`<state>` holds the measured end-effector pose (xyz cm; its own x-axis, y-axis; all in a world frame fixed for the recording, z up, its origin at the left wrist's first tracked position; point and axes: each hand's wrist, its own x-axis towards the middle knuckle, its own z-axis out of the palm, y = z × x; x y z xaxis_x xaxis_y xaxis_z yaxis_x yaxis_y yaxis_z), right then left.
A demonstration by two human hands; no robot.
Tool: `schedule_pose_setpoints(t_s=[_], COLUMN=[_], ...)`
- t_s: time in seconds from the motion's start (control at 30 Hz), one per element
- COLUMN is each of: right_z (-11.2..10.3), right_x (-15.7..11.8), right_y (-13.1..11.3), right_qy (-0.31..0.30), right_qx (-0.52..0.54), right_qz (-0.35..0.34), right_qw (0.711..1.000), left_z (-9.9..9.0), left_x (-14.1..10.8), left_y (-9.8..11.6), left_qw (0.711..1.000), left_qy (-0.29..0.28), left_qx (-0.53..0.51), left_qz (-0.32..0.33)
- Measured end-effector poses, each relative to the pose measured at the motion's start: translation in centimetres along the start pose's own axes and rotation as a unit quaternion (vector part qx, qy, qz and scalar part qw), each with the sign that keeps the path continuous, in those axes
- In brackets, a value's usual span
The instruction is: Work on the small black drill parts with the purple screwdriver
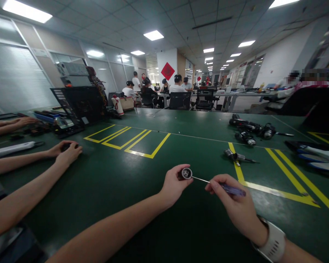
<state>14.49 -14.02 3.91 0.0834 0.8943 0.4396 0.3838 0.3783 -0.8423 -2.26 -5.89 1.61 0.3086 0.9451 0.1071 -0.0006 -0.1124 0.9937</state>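
My left hand is closed round a short, dark cylindrical part with a metal rim, its round end facing me. Metal pieces show inside that rim, too small to name. In my right hand is a screwdriver with a clear purple handle, gripped by the fingers. Its thin shaft runs left, and the tip meets the rim of the cylindrical part; whether it touches a screw there cannot be made out. Both hands are above the green tabletop.
Right of my hands lie a metal fitting with a thin pointed shaft and several black tool parts. Yellow tape marks the table. On the left, a co-worker's hands hold a dark object beside a white tool.
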Motion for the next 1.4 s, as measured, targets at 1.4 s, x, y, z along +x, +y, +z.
schedule_pose_setpoints(t_s=[1.4], right_z=[0.3], right_x=[-0.3], right_y=[1.1], right_qy=[0.017], right_qx=[-0.068], right_qz=[-0.034], right_qw=[0.997], left_z=[2.7], left_x=[4.1], left_y=[-2.1], left_qw=[0.94], left_qy=[-0.088], left_qx=[0.251], left_qz=[0.215])
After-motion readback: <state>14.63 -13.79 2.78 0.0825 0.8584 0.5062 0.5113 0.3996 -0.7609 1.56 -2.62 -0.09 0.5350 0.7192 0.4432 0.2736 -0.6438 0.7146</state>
